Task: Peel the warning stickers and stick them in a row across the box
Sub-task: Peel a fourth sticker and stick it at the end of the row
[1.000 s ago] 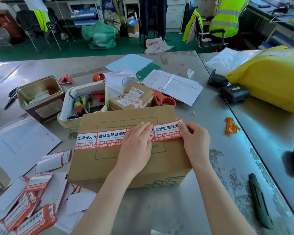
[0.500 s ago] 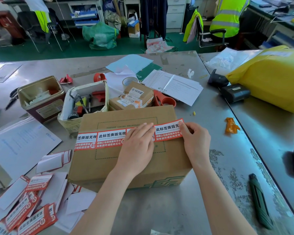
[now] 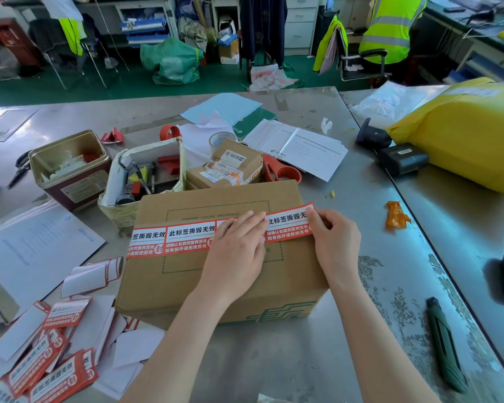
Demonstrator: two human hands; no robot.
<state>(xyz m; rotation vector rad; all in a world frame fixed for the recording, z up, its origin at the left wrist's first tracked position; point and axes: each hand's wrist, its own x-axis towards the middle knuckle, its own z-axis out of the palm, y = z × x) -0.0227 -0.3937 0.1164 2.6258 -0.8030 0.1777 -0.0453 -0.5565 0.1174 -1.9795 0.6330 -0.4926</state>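
A brown cardboard box stands on the steel table in front of me. Across its top runs a row of red and white warning stickers. My left hand lies flat on the row with straight fingers, pressing down near its middle. The rightmost sticker reaches the box's right edge, where my right hand pinches its end between thumb and index finger. Unpeeled stickers and white backing papers lie scattered at the lower left.
Behind the box stand a white tool caddy, a metal tin, a small taped parcel and red scissors. A green utility knife lies at right, near an orange scrap and a yellow bag.
My left hand has slid slightly right along the sticker row, toward the rightmost sticker. The right hand keeps its pinch on the sticker's end.
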